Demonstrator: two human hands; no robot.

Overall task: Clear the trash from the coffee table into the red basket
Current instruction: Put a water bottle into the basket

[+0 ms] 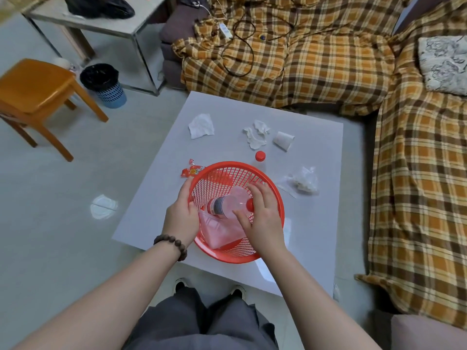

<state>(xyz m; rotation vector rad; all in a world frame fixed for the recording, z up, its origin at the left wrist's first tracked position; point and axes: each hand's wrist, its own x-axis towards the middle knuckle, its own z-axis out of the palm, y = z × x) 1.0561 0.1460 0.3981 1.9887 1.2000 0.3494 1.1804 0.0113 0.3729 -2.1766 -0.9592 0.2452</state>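
The red mesh basket (273, 195) sits near the front of the white coffee table (156, 193). Inside lie a clear plastic bottle (227, 204) with a red cap and a pale flat packet (222, 233). My left hand (182, 213) grips the basket's left rim. My right hand (262, 218) rests on the bottle's cap end inside the basket, fingers around it. On the table lie a white tissue (201, 126), crumpled tissues (256, 135), a paper cup (283, 140) on its side, a red bottle cap (260, 156), a red snack wrapper (191, 170) and a clear plastic bag (303, 183).
A plaid-covered sofa (316, 66) wraps the far and right sides, with cables on it. To the left stand an orange stool (32, 89), a small blue bin (106, 85) with a black liner and a grey side table (101, 24).
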